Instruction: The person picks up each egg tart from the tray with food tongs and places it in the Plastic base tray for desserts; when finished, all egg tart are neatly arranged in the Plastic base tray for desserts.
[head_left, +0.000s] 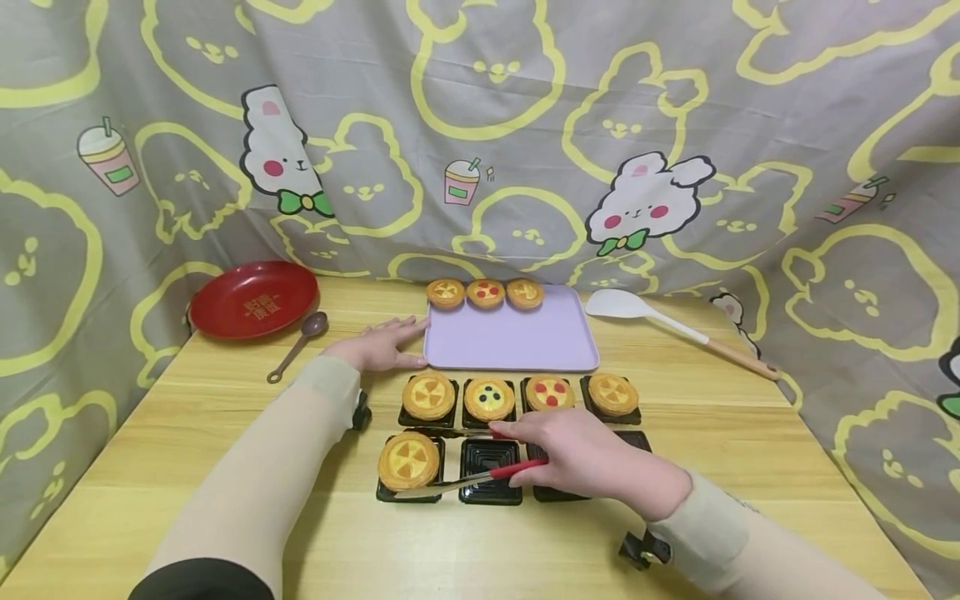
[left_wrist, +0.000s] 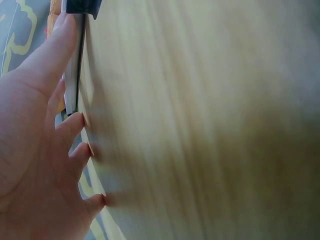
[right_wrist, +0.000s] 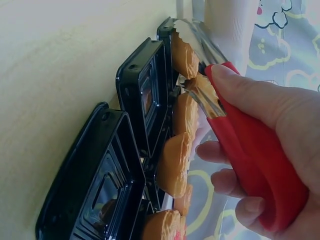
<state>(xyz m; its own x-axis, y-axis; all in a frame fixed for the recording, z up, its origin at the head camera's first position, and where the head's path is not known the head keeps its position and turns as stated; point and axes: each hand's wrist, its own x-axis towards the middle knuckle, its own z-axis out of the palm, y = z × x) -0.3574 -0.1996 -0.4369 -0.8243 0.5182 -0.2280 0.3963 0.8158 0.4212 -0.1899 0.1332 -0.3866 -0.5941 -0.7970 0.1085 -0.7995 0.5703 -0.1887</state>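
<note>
My right hand point(head_left: 588, 454) grips red-handled tongs point(right_wrist: 260, 160). The tongs' metal arms reach left, one on either side of an egg tart point(head_left: 408, 460) with wedge-shaped topping. That tart sits in the black plastic tray point(head_left: 387, 495) at the front left. Beside it, a second black tray point(head_left: 490, 473) shows its bare ridged bottom; more front trays lie partly behind my right hand. My left hand point(head_left: 382, 343) touches the left edge of a lilac tray point(head_left: 517, 342), its fingers spread on the table, as the left wrist view point(left_wrist: 37, 145) shows.
Several tarts in black trays form the back row, including a blueberry-dotted tart point(head_left: 489, 398). Three tarts line the lilac tray's far edge, a red-dotted tart point(head_left: 486, 293) among them. A red plate point(head_left: 225, 308) and brown spoon point(head_left: 300, 346) lie left; a white spatula point(head_left: 622, 305) lies right.
</note>
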